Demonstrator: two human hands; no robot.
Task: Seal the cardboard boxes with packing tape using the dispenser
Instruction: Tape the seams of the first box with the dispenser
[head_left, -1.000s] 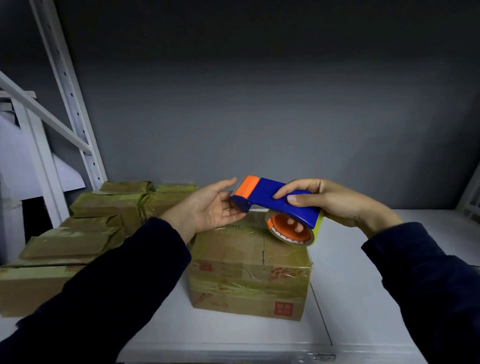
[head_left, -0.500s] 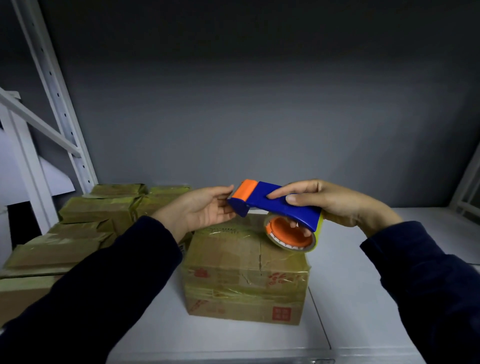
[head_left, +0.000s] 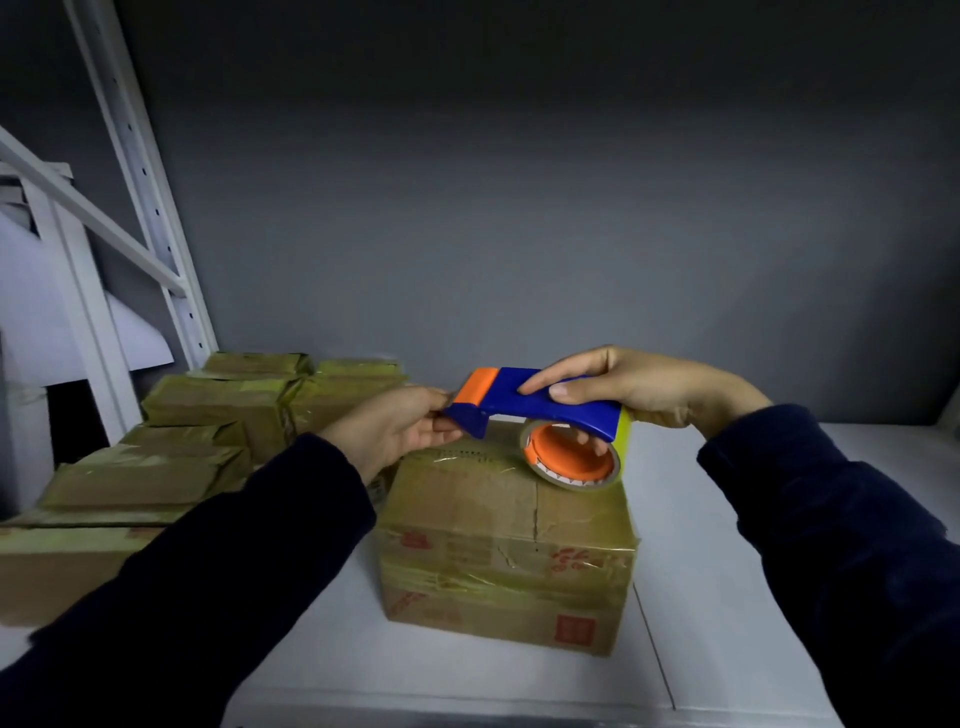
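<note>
Grey wall (head_left: 519, 208): behind everything, across the whole upper field; white shelf board (head_left: 727, 545): bare to the right of the centre box as far as the right edge, bare strip also in front up to the near edge, seam line running front to back just right of the box; white rack upright (head_left: 145, 208): far left, perforated, with a diagonal brace; stack of taped boxes (head_left: 156, 467): left rear, back row against the wall, crowding the left side up to the left forearm; cardboard box (head_left: 498, 561): centre of the board, flaps closed, glossy tape round the front face and over the top, right edge near the seam, well back from the near edge; tape dispenser (head_left: 545, 402): blue with orange nose, held above the box's rear top edge, roll end lowest; right hand (head_left: 644, 387): grasping the dispenser from above, thumb and forefinger on the blue handle, other fingers inside the core; left hand (head_left: 395, 426): pinching the dispenser's nose tip, thumb over, fingers under; tape roll (head_left: 569, 460): orange core, on or just over the box top, contact not discernible.
</note>
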